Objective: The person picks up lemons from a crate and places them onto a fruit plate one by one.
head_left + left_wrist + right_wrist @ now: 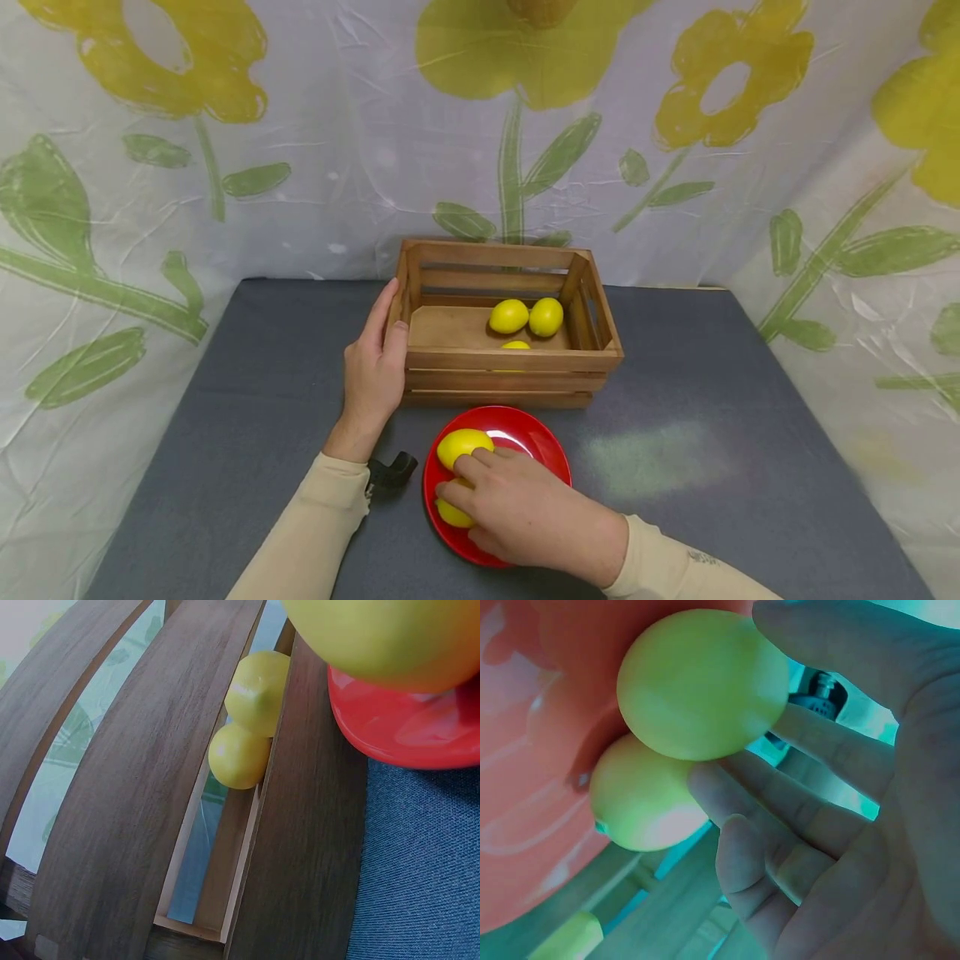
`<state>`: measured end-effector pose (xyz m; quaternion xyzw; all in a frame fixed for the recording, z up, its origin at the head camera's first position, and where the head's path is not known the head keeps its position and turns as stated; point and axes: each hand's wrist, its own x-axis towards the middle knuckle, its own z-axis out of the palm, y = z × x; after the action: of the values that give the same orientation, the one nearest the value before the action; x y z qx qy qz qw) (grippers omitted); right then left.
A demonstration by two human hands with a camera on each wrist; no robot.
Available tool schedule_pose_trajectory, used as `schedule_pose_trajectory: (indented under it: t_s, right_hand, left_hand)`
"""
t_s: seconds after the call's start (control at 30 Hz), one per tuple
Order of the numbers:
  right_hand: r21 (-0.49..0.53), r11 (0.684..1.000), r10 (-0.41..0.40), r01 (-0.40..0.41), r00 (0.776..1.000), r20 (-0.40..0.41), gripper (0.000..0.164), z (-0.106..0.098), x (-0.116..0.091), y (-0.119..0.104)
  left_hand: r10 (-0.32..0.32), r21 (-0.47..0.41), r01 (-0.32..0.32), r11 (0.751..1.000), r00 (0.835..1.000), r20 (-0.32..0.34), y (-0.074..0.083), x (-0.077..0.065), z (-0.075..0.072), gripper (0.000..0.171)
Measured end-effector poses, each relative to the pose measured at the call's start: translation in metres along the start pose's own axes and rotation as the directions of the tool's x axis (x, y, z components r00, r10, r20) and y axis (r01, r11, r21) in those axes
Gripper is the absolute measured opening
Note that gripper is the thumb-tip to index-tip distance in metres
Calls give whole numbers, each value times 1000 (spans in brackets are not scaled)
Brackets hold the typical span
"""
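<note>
Hands on slatted wooden crate and smooth yellow lemon

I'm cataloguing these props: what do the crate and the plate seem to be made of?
Crate: apparently wood, brown and fairly matte, judging by the grain on its slats. Plate: smooth, glossy red with bright reflections; perhaps plastic or glazed ceramic, the look leaves it open.

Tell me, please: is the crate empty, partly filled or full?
Partly filled: in the head view, three lemons lie inside the crate, with bare floor left of them.
</note>
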<state>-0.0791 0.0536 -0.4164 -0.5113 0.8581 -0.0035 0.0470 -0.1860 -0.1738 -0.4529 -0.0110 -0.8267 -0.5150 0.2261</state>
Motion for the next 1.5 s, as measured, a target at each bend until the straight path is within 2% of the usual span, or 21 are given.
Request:
schedule_pose_trajectory:
  t_s: [0.37,0.6,0.77,1.0,1.23,1.5]
  right_hand:
    - [-18,1000,18,-17,1000,11,56,-30,0,10]
    - [-78,997,-10,6,998,-57,52,-58,5,23]
    - [-58,998,0,-7,992,-123,49,-77,6,37]
    - [-17,999,40,-43,989,-145,48,-100,6,63]
    - [8,995,96,-96,976,-196,41,-122,14,99]
    - [75,979,197,-188,972,-129,41,-138,41,141]
  left_hand:
    - [-15,-4,15,1000,1000,6,2,1,-1,56]
    - [-24,-11,24,1000,1000,15,0,-1,-1,55]
    - [-20,-15,20,1000,1000,11,0,-1,0,55]
    - [-20,-24,20,1000,1000,0,0,-1,-1,57]
    - [-1,-19,1,1000,1000,-13,-5,0,-3,57]
    - [-16,-4,16,1000,1000,-20,-7,-1,-9,57]
